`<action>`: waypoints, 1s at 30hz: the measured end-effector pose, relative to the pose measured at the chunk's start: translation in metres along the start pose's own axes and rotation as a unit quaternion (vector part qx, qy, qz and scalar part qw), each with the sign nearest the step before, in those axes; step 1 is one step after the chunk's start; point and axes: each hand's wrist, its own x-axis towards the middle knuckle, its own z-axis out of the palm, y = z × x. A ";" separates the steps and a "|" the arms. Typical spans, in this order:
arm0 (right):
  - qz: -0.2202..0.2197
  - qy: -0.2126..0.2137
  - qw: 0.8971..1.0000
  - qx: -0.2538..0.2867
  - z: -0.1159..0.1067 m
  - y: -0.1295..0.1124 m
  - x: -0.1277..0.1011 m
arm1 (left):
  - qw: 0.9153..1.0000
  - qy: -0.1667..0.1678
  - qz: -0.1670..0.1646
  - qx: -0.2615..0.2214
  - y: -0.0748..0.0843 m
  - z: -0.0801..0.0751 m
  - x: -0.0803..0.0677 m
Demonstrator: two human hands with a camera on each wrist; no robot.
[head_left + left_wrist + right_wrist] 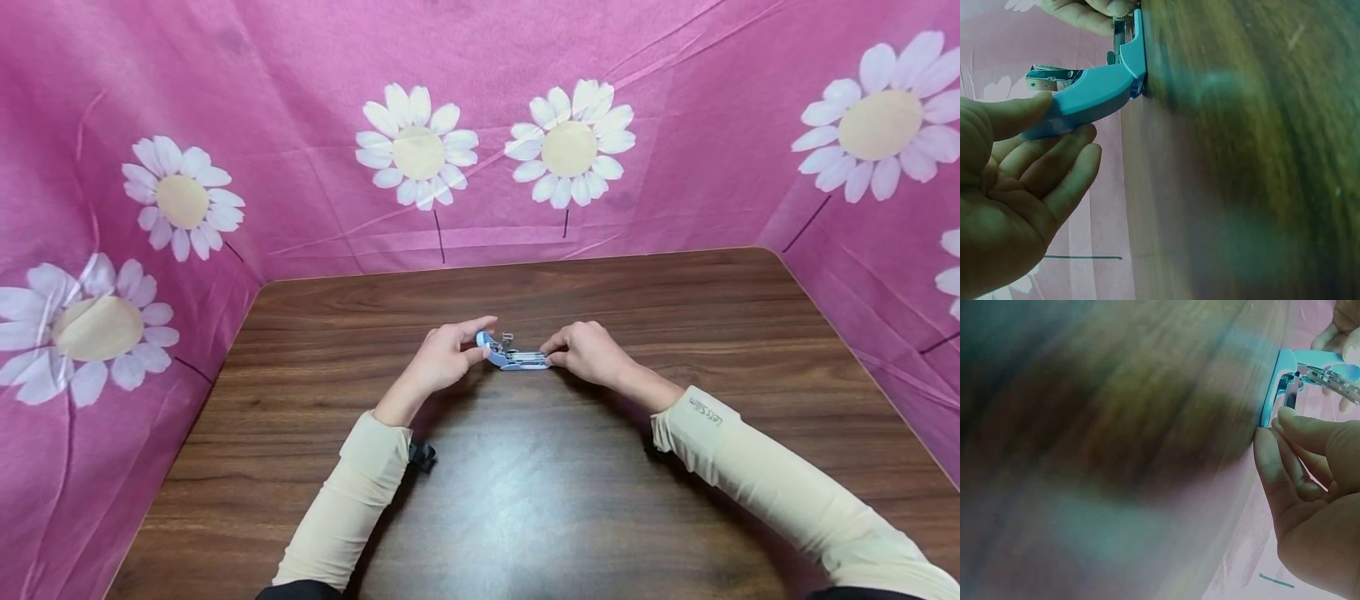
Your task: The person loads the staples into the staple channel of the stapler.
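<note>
A light blue stapler (517, 363) lies on the table with its top swung far open, showing the metal inside. My left hand (444, 357) holds the raised blue cover. In the left wrist view, the thumb lies on one side of that cover (1088, 97) and fingers on the other. At the stapler's right end, my right hand (592, 354) pinches the tip of the base. The right wrist view has the thumb of this hand (1316, 487) near the metal channel and a fingertip at the base's end. The pinched tip is partly hidden by the fingers.
The brown wood-grain table (510, 500) has rounded far corners. Pink cloth (495, 50) with white daisies stands around its back and sides. A small black piece (422, 457) sticks out at the left cuff.
</note>
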 end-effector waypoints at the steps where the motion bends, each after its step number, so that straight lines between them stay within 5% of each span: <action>1: -0.001 0.000 1.000 -0.001 0.000 0.000 0.000 | 1.000 0.002 0.001 -0.008 0.001 0.001 0.000; 8: -0.001 -0.003 1.000 -0.003 -0.001 0.005 0.000 | 0.999 0.031 0.003 -0.032 0.007 0.013 0.004; 16: 0.000 -0.002 1.000 0.002 -0.002 0.006 0.000 | 0.998 0.064 -0.002 0.016 0.013 0.021 0.009; 30: 0.006 -0.004 1.000 -0.003 -0.001 0.006 0.001 | 0.998 0.039 -0.023 0.041 0.016 0.030 0.019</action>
